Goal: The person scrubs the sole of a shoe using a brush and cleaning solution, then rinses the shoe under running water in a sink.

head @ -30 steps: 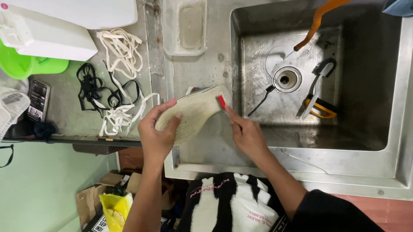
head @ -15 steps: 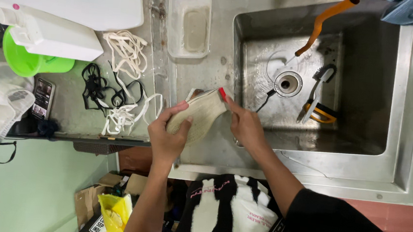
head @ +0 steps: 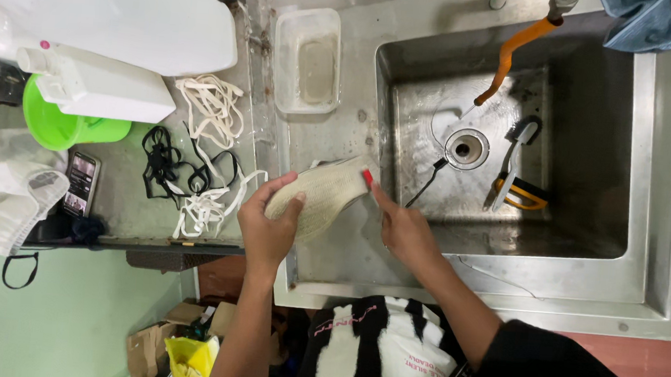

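Left hand is clamped round the heel end of a pale shoe, fingers wrapped over the sole, holding it tilted on the steel drainboard just left of the sink basin. Right hand is closed on a small brush; only its red tip shows, pressed against the toe end of the shoe. Both grips look firm.

Read: scrubbing step, shoe sole being worked at the basin edge. Looks mid-way; can't tell how clean the surface is from this angle.

Next move probably calls for rotating the shoe in the left hand to present a fresh patch, keeping brush pressure low enough that the shoe doesn't slip off the wet steel into the basin.

Around it: clear plastic tub with murky water just beyond the shoe. White laces and black laces in a loose heap to the left, near a green basin and a white spray bottle. Orange hose hangs into the sink; another brush lies beside the drain.
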